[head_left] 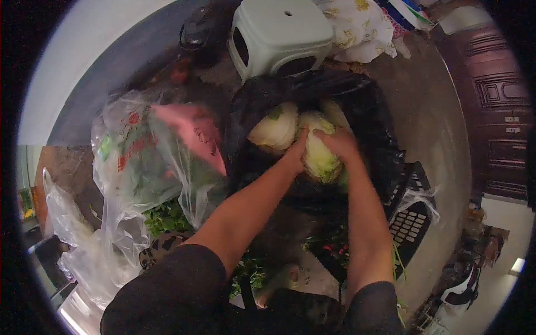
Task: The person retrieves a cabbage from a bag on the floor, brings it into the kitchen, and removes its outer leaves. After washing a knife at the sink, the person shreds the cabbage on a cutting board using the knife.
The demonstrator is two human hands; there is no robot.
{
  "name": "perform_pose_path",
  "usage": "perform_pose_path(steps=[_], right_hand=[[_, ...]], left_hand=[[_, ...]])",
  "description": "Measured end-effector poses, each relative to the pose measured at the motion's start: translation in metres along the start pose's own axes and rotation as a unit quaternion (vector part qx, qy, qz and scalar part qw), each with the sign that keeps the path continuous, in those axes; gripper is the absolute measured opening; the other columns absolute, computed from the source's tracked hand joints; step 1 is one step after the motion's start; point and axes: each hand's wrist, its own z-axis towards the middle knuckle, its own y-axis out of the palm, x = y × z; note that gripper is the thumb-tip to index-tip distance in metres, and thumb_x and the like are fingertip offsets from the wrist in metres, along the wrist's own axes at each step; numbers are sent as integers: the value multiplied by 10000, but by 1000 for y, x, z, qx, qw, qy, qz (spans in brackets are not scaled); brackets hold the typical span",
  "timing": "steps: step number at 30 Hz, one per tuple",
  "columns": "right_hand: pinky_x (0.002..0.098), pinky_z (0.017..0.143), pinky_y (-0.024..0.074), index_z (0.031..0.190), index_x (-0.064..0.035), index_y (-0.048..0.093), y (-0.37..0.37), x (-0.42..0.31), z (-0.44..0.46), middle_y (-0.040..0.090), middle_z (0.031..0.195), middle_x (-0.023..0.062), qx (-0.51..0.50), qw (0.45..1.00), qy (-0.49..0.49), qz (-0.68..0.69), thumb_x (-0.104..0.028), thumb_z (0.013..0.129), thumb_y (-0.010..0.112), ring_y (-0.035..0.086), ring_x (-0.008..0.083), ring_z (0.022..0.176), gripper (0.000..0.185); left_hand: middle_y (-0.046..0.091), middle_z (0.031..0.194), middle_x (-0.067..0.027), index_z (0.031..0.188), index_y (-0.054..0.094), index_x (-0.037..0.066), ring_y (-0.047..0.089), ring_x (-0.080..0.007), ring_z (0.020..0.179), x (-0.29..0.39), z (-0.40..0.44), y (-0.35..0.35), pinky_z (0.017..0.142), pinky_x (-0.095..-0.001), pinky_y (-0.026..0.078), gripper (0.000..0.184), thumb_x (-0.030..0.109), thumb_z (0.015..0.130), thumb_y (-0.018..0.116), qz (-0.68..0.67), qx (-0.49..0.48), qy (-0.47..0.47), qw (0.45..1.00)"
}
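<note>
Both my hands are wrapped round a pale green napa cabbage [322, 156] inside an opened black plastic bag [371, 111]. My left hand [297, 152] grips its left side, and my right hand [339, 143] holds its right side with the thumb over the top. The leafy end points toward me. Another napa cabbage [276, 128] lies in the bag just left of my left hand. A further pale cabbage [333, 111] shows partly behind my right hand.
A pale plastic stool [283, 25] stands behind the bag. To the left are clear plastic bags [134, 162] with greens and a pink bag [195, 131]. A black crate [410, 223] sits at the right. Leafy greens [166, 216] lie near my left forearm.
</note>
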Motion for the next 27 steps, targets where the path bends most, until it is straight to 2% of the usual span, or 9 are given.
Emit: perform_pose_path(steps=[2, 6, 9, 15, 17, 21, 24, 26, 27], right_hand=[[422, 956, 429, 1191, 13, 596, -21, -26, -27, 613, 1169, 235, 37, 998, 11, -44, -639, 737, 599, 573, 363, 1111, 794], [476, 1005, 366, 1284, 33, 499, -57, -51, -78, 560, 1206, 282, 173, 971, 28, -160, -607, 750, 600, 501, 432, 1159, 840], [564, 1089, 220, 1362, 22, 403, -81, -63, -132, 459, 1286, 310, 227, 962, 6, -153, -519, 781, 630, 391, 451, 1236, 825], [492, 1066, 289, 1356, 37, 364, -102, -79, -245, 407, 1341, 272, 307, 933, -145, -118, -334, 778, 694, 418, 397, 1232, 761], [463, 1053, 336, 1304, 33, 424, -120, -77, -258, 475, 1284, 237, 324, 911, -216, 134, -337, 826, 658, 473, 345, 1182, 648], [364, 988, 421, 1171, 2, 550, -154, -37, -256, 602, 1129, 142, 163, 759, -237, 584, -205, 905, 568, 572, 233, 1063, 338], [344, 949, 443, 1057, -13, 612, -128, -13, -222, 645, 1028, 81, 44, 812, -143, 563, -130, 928, 507, 601, 202, 1007, 203], [328, 881, 470, 1014, -28, 633, -81, -1, -183, 639, 1036, 57, -75, 867, -149, 469, -118, 915, 530, 596, 172, 987, 168], [322, 872, 474, 1035, -27, 628, -50, 6, -160, 638, 1036, 63, -83, 883, -157, 434, -131, 913, 544, 590, 161, 990, 181]], left_hand=[[529, 1331, -87, 1352, 464, 118, 511, -268, 1208, 7, -20, 22, 1019, -452, 411, 693, 646, 905, 429, 4, 25, 23, 999], [495, 1369, -78, 1377, 436, 125, 484, -260, 1239, 1, -41, 48, 1034, -445, 397, 700, 646, 910, 414, -9, -80, 14, 997], [459, 1403, -97, 1420, 381, 122, 469, -255, 1262, -4, -75, 88, 1045, -435, 392, 723, 645, 920, 383, 2, -137, 23, 990], [441, 1419, -117, 1452, 325, 104, 467, -257, 1270, 13, -99, 112, 1058, -425, 389, 774, 659, 915, 368, -12, -252, -15, 968], [435, 1424, -118, 1450, 330, 98, 458, -249, 1279, 30, -117, 125, 1058, -416, 391, 758, 643, 925, 367, 23, -239, 32, 970], [460, 1401, -120, 1433, 359, 93, 480, -242, 1256, 64, -156, 154, 1044, -407, 407, 741, 633, 926, 378, 51, -252, 126, 958], [472, 1388, -120, 1425, 371, 92, 493, -241, 1239, 97, -183, 176, 1035, -406, 415, 736, 632, 924, 384, 74, -262, 190, 943], [480, 1378, -121, 1420, 378, 91, 502, -241, 1227, 117, -200, 185, 1029, -405, 420, 734, 631, 923, 388, 90, -263, 224, 934], [484, 1374, -121, 1417, 382, 91, 506, -241, 1222, 127, -209, 188, 1026, -404, 423, 732, 631, 923, 390, 100, -261, 240, 930]])
